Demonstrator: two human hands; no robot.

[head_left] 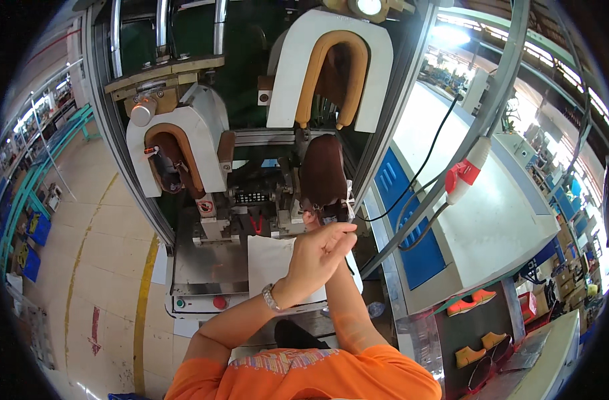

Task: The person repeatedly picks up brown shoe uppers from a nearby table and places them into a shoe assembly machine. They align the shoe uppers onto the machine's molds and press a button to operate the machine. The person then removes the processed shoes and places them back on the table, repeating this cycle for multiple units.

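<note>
At machine front | left hand (pixel 316 254) before brown shoe (pixel 323 171) | right hand hidden

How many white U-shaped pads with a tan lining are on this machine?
2. One white U-shaped pad stands at upper right, above the brown shoe upper that the hands reach toward. The other pad sits lower on the left. More may be hidden inside the machine.

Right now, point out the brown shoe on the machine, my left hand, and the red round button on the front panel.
brown shoe (pixel 322 170), head view, middle of its upper.
left hand (pixel 316 253), head view, back of the hand.
red round button (pixel 219 302), head view, its top face.
</note>
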